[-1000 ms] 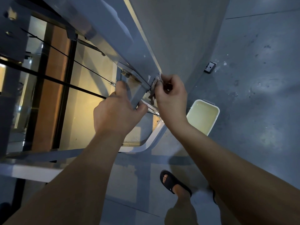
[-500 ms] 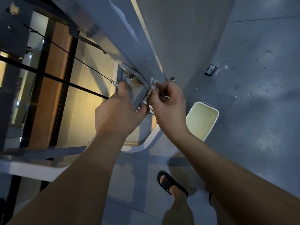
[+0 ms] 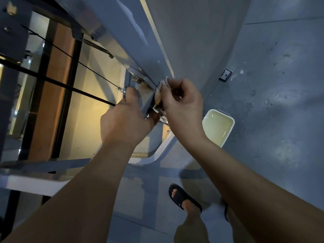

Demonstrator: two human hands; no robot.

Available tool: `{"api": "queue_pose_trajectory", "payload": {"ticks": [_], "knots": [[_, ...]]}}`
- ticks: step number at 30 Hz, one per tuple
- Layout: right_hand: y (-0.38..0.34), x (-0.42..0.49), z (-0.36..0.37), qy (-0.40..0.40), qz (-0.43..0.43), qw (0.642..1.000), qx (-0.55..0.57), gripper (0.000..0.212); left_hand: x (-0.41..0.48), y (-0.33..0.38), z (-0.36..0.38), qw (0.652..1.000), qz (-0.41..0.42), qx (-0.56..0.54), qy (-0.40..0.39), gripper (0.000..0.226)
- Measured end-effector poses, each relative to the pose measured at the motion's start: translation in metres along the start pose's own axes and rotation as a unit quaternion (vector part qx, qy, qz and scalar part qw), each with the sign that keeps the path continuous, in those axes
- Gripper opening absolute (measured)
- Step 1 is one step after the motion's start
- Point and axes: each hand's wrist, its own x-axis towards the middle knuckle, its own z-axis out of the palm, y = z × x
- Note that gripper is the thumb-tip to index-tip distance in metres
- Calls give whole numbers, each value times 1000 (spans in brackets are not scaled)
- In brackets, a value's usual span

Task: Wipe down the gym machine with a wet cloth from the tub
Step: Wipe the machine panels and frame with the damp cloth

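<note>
At the far left, black cables [image 3: 87, 94] cross slantwise in front of a warm-lit, glossy panel, hemmed below by a pale rail with a rounded corner. The gym machine [image 3: 112, 28] runs as a broad, smooth grey-blue painted beam from the upper left down to the middle, where its sharp lower edge meets a narrow flat strut [image 3: 145, 101] at a bolted joint; the room there is tight, with both hands crowded into the angle. The left hand [image 3: 126, 120] has its grip closed round the strut, fingers on its left side and thumb on its right. Just beside it, touching the beam's edge where it meets the strut, is the cloth [image 3: 160, 90], a small nubby, bunched wad. The right hand [image 3: 182, 106] pinches it, its grip curled tight and pressing the wad against the metal. Right of that wrist the tub [image 3: 231, 128] stands on the floor [image 3: 280, 102], near the machine's base: a white, rounded-corner rectangle holding pale yellowish liquid. The floor is matt grey, scuffed and speckled, and lies wide and bare to the right, save a small metal bracket [image 3: 225, 75] above the tub. Below, a foot in a black sandal [image 3: 182, 197] stands on it.
</note>
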Motion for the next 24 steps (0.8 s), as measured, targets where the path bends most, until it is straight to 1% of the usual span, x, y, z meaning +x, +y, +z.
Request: {"api": "queue_pose_trajectory", "payload": {"ticks": [2,4,7,11,13,15,18,19,22,23,24], "knots": [[0,-1,0,1,-2,1000,-4,6,-1,0,0,1000,-2,-3,5,50],[-1,0,0,6,15,1000,-2,7,-1,0,-1,1000,-1,-4,11,48],[-4,2,0,3,-5,1000,-7,4,0,0,0,1000,1,0,-2,53],[0,5,4,15,0,1000,-17,5,-1,2,-2,1000,-4,-2,8,49],[-4,3,6,10,-35,999,-15,4,-1,1,-1,1000,-3,8,-2,53],[-3,4,6,6,-64,998,-24,9,0,0,-1,1000,-7,13,-5,55],[1,11,3,15,-26,999,-42,7,-1,2,-1,1000,-9,4,8,49],[0,12,3,17,-28,999,-41,7,-1,2,-1,1000,-7,5,7,49],[-9,8,4,6,-94,995,-25,3,0,0,-1,1000,2,19,-4,55],[-9,7,2,5,-103,994,-30,4,0,0,-1,1000,1,20,-4,55],[-6,9,2,11,-94,995,-37,5,-1,0,-2,1000,-2,17,-5,54]]}}
